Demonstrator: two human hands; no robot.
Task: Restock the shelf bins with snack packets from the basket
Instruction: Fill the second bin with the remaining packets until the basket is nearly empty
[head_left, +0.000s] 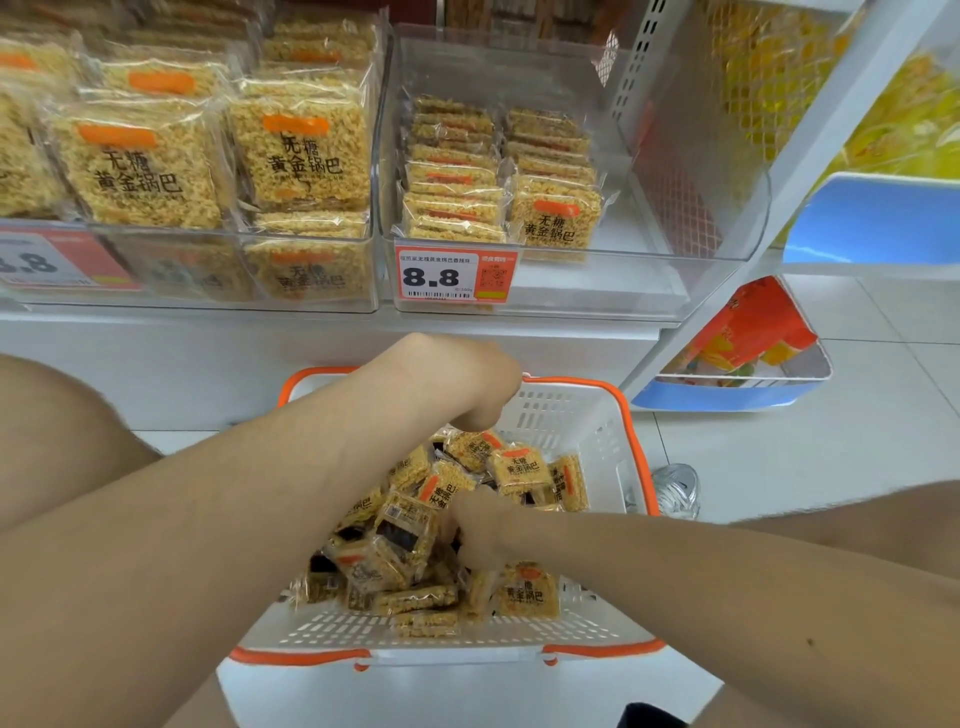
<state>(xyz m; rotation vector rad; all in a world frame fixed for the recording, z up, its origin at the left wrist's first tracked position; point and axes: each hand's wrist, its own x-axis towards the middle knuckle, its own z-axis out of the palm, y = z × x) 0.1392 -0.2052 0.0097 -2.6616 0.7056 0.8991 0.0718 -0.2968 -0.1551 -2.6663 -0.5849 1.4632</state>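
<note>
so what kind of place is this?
Likely a retail snack shop aisle: clear shelf bins of wrapped snack packets, an 8.8 price tag with barcode, and an orange-rimmed basket.

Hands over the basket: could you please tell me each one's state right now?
Left hand: fingers hidden behind the bent wrist, cannot tell.
Right hand: fingers buried among snack packets, cannot tell.

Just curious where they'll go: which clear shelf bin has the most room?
The right-hand bin, its right half bare beside two packet rows; the left-hand bin is packed full.
</note>
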